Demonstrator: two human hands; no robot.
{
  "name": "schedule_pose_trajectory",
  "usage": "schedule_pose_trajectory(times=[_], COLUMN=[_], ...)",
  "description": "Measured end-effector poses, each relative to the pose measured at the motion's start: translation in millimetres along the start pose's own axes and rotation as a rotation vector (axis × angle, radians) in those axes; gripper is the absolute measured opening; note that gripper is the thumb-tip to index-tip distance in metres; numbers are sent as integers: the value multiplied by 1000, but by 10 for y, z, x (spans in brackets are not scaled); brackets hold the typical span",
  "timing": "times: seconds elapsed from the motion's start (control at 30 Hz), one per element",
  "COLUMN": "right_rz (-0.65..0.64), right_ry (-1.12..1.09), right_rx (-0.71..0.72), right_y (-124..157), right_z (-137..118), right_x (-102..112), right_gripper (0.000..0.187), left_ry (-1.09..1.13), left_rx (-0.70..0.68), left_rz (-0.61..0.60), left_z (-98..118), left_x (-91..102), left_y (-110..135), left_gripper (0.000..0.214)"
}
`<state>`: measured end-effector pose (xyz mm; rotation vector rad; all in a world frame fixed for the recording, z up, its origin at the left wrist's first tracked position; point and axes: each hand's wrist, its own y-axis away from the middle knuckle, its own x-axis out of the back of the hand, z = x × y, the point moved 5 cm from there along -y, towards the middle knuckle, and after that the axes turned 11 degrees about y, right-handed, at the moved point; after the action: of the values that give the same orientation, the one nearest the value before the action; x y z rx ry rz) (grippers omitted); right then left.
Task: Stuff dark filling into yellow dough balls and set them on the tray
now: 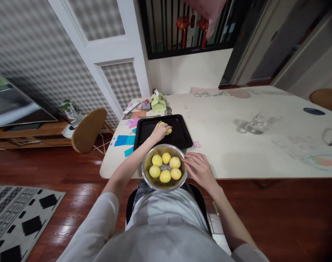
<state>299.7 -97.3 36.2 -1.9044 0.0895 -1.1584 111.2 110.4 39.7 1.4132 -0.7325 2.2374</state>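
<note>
My left hand [159,131] reaches over the black baking tray [179,140] and is closed around a yellow dough ball [168,130], which sits low over the tray's middle. A metal bowl [147,177] stands at the table's near edge, just in front of the tray, with several yellow dough balls [165,176] inside. My right hand [200,170] rests against the bowl's right rim with its fingers spread.
The pale table [236,153] carries a glass jug [255,124] at right, a green object [158,102] and a remote [131,107] behind the tray, and blue paper pieces [123,140] at left. A wooden chair [88,130] stands off the left corner.
</note>
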Motion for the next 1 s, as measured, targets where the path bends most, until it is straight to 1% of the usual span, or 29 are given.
schedule_pose_trajectory(times=[0.07, 0.13, 0.2, 0.27, 0.37, 0.43, 0.5, 0.6, 0.73, 0.83, 1.0], right_rz=[0, 7, 11, 7, 16, 29, 29, 20, 5, -4, -9], right_ry=[0, -3, -7, -14, -31, -38, -37, -32, -21, -16, -62], right_rx=[2, 7, 6, -3, -5, 3, 8, 10, 8, 3, 23], right_y=[1, 0, -1, -4, -11, -17, -22, -25, -17, -9, -14], right_z=[-7, -17, -27, -38, -66, -85, -99, -104, -95, -90, -142], right_x=[-15, -28, -44, -63, -83, -89, -95, -100, -102, -93, -51], right_gripper=[23, 23, 23, 24, 25, 25, 24, 25, 27, 28, 26], left_ry=[69, 167, 275, 352, 414, 429, 440, 440, 402, 389, 319], left_rx=[-18, -31, -56, -102, -159, -168, -158, -133, -106, -89, -59], left_rz=[49, 117, 179, 202, 140, 79, 16, -32, -24, -5, 62], left_z=[68, 164, 299, 475, 748, 876, 941, 949, 925, 928, 965], left_x=[89, 221, 372, 502, 579, 546, 465, 341, 266, 266, 350], left_y=[107, 272, 491, 747, 1134, 1353, 1513, 1634, 1660, 1673, 1790], left_gripper=[46, 46, 40, 33, 28, 30, 32, 35, 39, 39, 28])
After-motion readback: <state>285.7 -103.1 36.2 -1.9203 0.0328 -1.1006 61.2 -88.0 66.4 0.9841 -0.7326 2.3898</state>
